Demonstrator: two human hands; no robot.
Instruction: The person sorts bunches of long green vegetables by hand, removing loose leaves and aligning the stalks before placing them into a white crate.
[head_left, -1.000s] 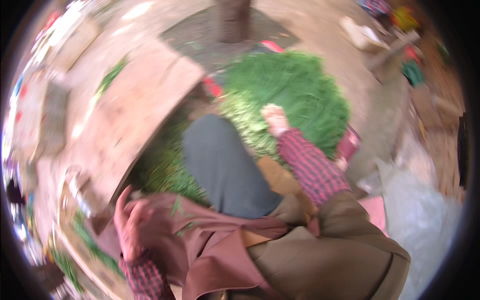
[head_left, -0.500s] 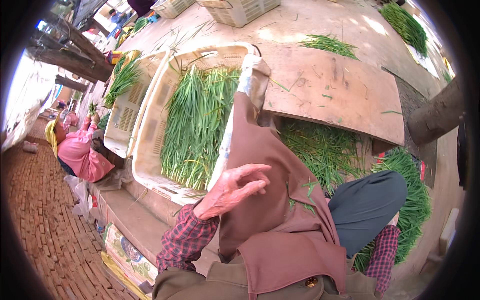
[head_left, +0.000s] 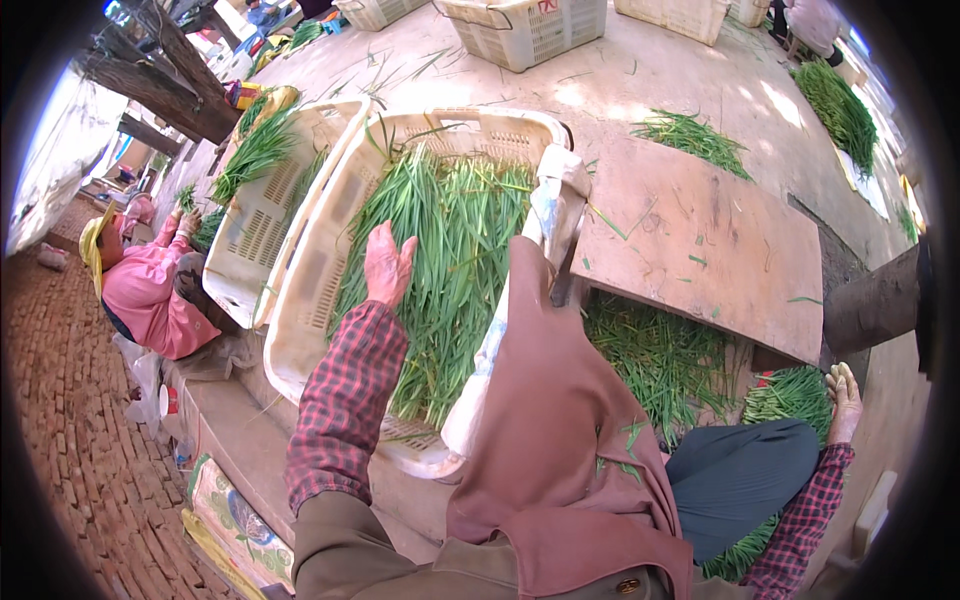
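Garlic chives (head_left: 450,250) fill a large cream plastic crate (head_left: 300,300) in front of me, lying lengthwise in a thick layer. Over their left part my left hand (head_left: 388,265) is open, thumb apart from the fingers, and holds nothing. It looks to be touching the leaves or just above them. Far to the right, my right hand (head_left: 845,400) reaches beside a pile of chives (head_left: 787,398) past my knee. Its fingers point away from me, stretched out, with nothing seen in them.
A wooden board (head_left: 710,240) stands right of the crate, with loose chives (head_left: 655,350) under it. A second crate (head_left: 255,220) adjoins on the left. There a person in pink (head_left: 155,295) sits handling greens. More crates (head_left: 525,35) stand ahead; a post (head_left: 875,300) rises at right.
My left hand has moved forward from above my apron to the chives in the crate. My right hand, hidden behind my leg before, has come out to the right of the pile.
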